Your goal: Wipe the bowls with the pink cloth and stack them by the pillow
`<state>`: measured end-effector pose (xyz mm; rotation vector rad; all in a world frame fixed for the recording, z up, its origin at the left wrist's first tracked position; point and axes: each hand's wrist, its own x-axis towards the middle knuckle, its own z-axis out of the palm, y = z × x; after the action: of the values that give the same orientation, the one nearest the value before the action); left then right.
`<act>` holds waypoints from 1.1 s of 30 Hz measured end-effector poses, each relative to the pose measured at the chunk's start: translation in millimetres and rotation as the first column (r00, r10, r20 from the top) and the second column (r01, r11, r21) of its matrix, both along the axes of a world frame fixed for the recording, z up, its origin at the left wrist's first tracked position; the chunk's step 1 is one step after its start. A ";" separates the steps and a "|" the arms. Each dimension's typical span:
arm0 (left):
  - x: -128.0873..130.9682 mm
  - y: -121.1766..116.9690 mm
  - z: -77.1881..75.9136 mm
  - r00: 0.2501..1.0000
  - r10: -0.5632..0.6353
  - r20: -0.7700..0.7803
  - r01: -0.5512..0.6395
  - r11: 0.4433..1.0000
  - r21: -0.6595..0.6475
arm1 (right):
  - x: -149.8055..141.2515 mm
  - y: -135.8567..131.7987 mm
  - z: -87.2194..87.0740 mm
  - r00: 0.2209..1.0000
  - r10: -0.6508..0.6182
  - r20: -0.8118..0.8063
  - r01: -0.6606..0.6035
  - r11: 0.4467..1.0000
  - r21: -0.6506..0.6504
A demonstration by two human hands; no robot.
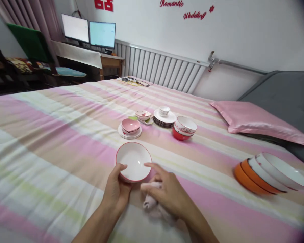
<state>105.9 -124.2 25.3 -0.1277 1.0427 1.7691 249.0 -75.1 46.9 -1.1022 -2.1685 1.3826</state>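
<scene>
A white bowl [133,160] with a red rim sits on the striped bedspread [66,135] in front of me. My left hand [116,190] grips its near left edge, thumb on the rim. My right hand [164,190] is closed on a crumpled pale pink cloth [152,202] just right of the bowl, with the forefinger stretched out to the bowl's right rim.
Farther back lie a pink bowl on white plates [130,128], a small patterned dish [143,115], a stack of plates with small saucers [164,117] and stacked red and white bowls [184,129]. Tilted orange and white bowls [268,173] lie at right, below a pink pillow [255,121].
</scene>
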 end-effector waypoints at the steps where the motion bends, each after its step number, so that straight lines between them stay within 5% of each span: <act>1: 4.1 0.0 -1.6 1.000 -0.010 -0.014 0.010 1.000 -0.003 | 8.3 4.3 4.7 0.996 -0.061 -0.063 0.056 0.996 -0.073; 4: 17.5 -1.3 -5.9 0.997 -0.066 -0.040 0.064 0.997 -0.038 | 25.3 14.7 11.0 0.903 -0.327 -0.278 0.313 0.945 -0.094; 6: 25.9 -2.9 -8.1 0.991 -0.124 -0.044 0.121 0.990 -0.065 | 28.2 17.8 7.5 0.846 -0.376 -0.378 0.404 0.915 -0.007; 10: 34.9 -3.9 -10.3 0.972 -0.219 -0.079 0.215 0.975 -0.062 | 22.0 15.2 -2.8 0.927 -0.101 -0.360 0.155 0.980 0.125; 13: 33.1 -3.2 -10.9 0.974 -0.202 -0.100 0.200 0.979 -0.032 | 18.1 12.2 -2.2 0.938 0.065 -0.339 0.020 0.970 0.241; 17: 27.3 -4.1 -9.1 0.964 -0.197 -0.178 0.200 0.980 -0.001 | 17.8 12.5 1.7 0.961 0.098 -0.258 0.026 0.899 0.438; 23: 27.1 -7.0 -6.4 0.898 -0.190 -0.398 0.218 0.976 0.026 | 7.9 14.3 -10.2 0.939 0.342 0.042 -0.292 0.727 0.621; 26: 28.0 -7.1 -12.4 0.838 -0.179 -0.516 0.197 0.980 -0.019 | 0.2 16.0 -18.3 0.938 0.337 0.081 -0.299 0.671 0.679; 33: 26.6 -6.5 -16.0 0.762 -0.164 -0.627 0.191 0.981 -0.026 | -9.4 21.8 -33.1 0.993 0.115 -0.007 -0.062 0.588 0.807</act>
<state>132.5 -130.7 9.3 0.6192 1.4328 1.6830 239.5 -53.2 13.8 -0.5671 -2.3961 0.2850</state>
